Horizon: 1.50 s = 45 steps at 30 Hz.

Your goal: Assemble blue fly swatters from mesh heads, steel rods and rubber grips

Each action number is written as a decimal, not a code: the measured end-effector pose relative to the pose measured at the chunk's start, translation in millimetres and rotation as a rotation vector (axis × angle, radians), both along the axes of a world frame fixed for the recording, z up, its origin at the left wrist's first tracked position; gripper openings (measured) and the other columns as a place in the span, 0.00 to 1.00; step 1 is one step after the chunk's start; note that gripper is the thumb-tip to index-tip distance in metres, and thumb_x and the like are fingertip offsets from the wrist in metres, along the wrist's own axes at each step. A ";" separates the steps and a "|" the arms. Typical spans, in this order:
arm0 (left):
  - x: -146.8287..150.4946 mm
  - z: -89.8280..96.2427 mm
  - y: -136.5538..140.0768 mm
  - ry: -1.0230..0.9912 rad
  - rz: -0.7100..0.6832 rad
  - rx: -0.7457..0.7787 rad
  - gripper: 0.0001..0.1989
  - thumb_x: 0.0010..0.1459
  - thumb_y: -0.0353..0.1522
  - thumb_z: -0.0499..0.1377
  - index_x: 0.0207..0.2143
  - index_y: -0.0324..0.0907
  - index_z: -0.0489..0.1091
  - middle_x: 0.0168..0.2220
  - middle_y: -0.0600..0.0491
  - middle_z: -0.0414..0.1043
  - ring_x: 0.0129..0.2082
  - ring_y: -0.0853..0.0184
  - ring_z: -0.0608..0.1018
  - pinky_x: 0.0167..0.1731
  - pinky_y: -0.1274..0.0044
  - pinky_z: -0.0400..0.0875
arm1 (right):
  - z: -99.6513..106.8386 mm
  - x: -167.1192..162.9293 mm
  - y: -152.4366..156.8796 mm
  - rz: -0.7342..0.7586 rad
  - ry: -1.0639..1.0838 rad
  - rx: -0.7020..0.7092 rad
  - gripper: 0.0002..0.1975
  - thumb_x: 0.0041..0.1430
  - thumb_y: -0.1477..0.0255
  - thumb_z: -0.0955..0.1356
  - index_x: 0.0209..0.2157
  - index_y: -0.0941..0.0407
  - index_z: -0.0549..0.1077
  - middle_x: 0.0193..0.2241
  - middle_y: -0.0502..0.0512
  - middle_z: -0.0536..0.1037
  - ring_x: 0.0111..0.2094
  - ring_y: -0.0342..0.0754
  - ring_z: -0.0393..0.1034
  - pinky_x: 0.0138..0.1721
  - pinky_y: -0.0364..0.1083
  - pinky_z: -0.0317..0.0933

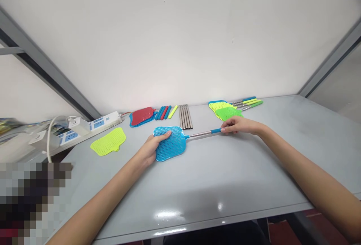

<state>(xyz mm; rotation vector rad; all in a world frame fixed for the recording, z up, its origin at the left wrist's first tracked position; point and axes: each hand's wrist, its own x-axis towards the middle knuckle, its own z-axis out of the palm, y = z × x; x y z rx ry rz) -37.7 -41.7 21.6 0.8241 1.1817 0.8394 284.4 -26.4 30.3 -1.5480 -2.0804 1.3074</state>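
Observation:
A blue fly swatter with a metal shaft and blue grip lies level between my hands. My left hand pinches the left edge of its mesh head, thumb on top and the other fingers hidden beneath. At the other end, my right hand has its fingers closed on the tip of the blue grip. Just behind my right hand is a pile of fly swatters, a green one in front, then a yellow one and a blue one. Left of my left hand rests a loose yellow swatter head.
Along the wall lie red and blue swatter heads, several coloured grips and a row of metal tubes. White power strips with plugs and a cable line the left edge of the grey table.

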 end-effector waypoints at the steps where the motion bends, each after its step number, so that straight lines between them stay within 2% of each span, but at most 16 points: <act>1: 0.0 -0.4 0.1 0.001 0.003 0.000 0.19 0.43 0.35 0.64 0.39 0.38 0.70 0.39 0.44 0.74 0.36 0.58 0.77 0.34 0.70 0.75 | -0.7 0.6 0.5 -0.011 0.005 0.001 0.20 0.44 0.54 0.67 0.30 0.58 0.73 0.25 0.51 0.68 0.23 0.40 0.55 0.23 0.42 0.48; 7: -1.1 -2.9 -0.7 0.012 0.044 0.015 0.20 0.42 0.35 0.64 0.39 0.38 0.70 0.39 0.44 0.74 0.35 0.59 0.77 0.33 0.71 0.75 | -5.3 -6.2 -1.2 -0.012 0.094 0.076 0.19 0.47 0.56 0.65 0.26 0.60 0.71 0.20 0.48 0.64 0.22 0.39 0.54 0.23 0.41 0.47; 14: -1.5 -3.1 -1.8 0.028 0.087 0.020 0.20 0.41 0.35 0.65 0.38 0.38 0.70 0.39 0.44 0.74 0.36 0.57 0.77 0.34 0.69 0.75 | -15.1 -10.3 2.1 -0.030 0.082 0.130 0.19 0.47 0.56 0.64 0.25 0.60 0.70 0.19 0.48 0.63 0.22 0.40 0.53 0.24 0.42 0.46; 19: -2.3 -1.8 -2.5 0.017 0.086 -0.008 0.20 0.41 0.34 0.65 0.39 0.37 0.70 0.40 0.43 0.74 0.36 0.57 0.77 0.34 0.69 0.75 | -18.8 -12.0 2.9 -0.033 0.114 0.135 0.19 0.48 0.57 0.64 0.24 0.60 0.69 0.18 0.48 0.61 0.21 0.40 0.52 0.23 0.42 0.44; 23: -2.1 -4.0 -4.0 0.047 0.126 0.058 0.18 0.40 0.35 0.65 0.36 0.38 0.70 0.36 0.46 0.75 0.33 0.59 0.78 0.33 0.70 0.75 | -19.1 -14.4 1.7 -0.047 0.141 0.127 0.18 0.47 0.57 0.64 0.23 0.60 0.69 0.18 0.48 0.61 0.22 0.40 0.53 0.23 0.41 0.44; 30: -1.6 -8.3 -5.9 0.082 0.138 0.156 0.18 0.39 0.37 0.65 0.35 0.38 0.71 0.34 0.48 0.76 0.33 0.60 0.78 0.34 0.70 0.75 | -20.1 -16.4 -0.1 -0.063 0.158 0.074 0.19 0.48 0.58 0.64 0.24 0.61 0.71 0.14 0.45 0.56 0.18 0.38 0.46 0.20 0.42 0.39; 37: -2.1 -9.4 -5.3 0.099 0.152 0.157 0.19 0.38 0.36 0.66 0.35 0.38 0.71 0.34 0.47 0.76 0.32 0.59 0.78 0.33 0.70 0.75 | -20.0 -20.8 -1.8 -0.050 0.178 -0.002 0.20 0.49 0.57 0.63 0.22 0.61 0.71 0.11 0.43 0.52 0.16 0.38 0.44 0.20 0.42 0.38; 45: -0.3 -6.6 -7.9 0.097 0.122 0.133 0.19 0.39 0.37 0.66 0.35 0.39 0.71 0.35 0.47 0.75 0.33 0.59 0.78 0.32 0.70 0.75 | -14.8 -26.8 -8.7 -0.095 0.213 -0.168 0.18 0.47 0.58 0.64 0.19 0.60 0.68 0.11 0.43 0.51 0.15 0.37 0.42 0.18 0.43 0.34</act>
